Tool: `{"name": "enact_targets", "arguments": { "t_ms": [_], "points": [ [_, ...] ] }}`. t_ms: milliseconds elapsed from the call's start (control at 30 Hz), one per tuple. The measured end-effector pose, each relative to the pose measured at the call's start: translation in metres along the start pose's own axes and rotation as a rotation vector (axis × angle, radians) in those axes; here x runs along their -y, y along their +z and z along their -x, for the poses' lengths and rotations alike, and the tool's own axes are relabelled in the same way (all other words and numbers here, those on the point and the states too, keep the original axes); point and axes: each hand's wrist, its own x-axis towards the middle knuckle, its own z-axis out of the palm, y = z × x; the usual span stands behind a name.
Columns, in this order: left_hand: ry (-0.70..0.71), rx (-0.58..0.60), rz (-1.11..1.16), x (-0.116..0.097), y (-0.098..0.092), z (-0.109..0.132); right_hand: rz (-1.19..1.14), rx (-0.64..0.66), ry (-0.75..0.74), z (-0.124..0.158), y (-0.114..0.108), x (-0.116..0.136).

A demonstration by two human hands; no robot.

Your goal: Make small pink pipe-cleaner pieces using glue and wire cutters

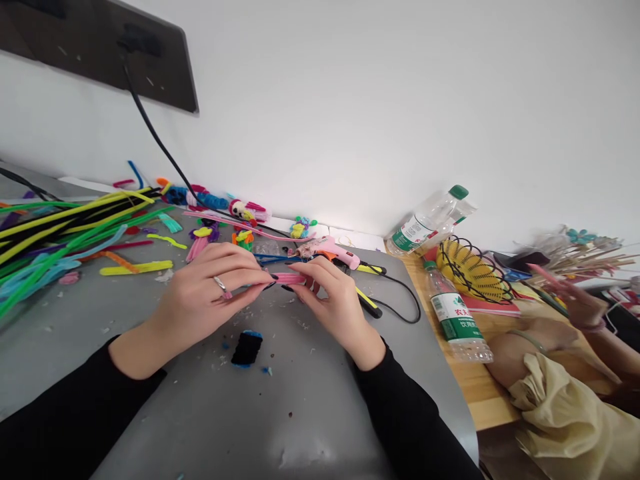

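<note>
My left hand (207,290) and my right hand (333,300) meet over the grey table (210,413), both pinched on a short pink pipe cleaner (289,279) held level between them. A ring sits on a finger of the left hand. Both sleeves are black. Just below the hands a small black block with blue fuzz (247,349) lies on the table. A pink hot glue gun (333,250) rests right behind my right hand, its black cord (400,293) looping to the right.
Long green, yellow and blue pipe cleaners (60,233) pile at the left. Small finished craft figures (240,217) line the wall. Two water bottles (453,313) and a wire basket (473,270) stand on the wooden table at right, where another person's arm (545,360) rests.
</note>
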Motion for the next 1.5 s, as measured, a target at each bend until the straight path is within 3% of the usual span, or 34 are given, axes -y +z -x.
{"name": "enact_targets", "arguments": {
  "t_ms": [467,767,1167,1500],
  "points": [
    [0.004,0.015,-0.021,0.0,0.0,0.0,0.113,-0.036,-0.121,0.001,0.001,-0.002],
    [-0.173,-0.001,0.041,0.002,0.005,0.01,0.117,-0.072,-0.103,0.0,0.001,-0.003],
    [-0.186,0.069,0.067,-0.002,0.003,0.009,0.118,-0.094,-0.128,0.0,0.005,-0.003],
    [-0.182,0.031,0.088,-0.001,0.005,0.009,0.146,-0.09,-0.107,0.002,0.004,-0.003]
  ]
}}
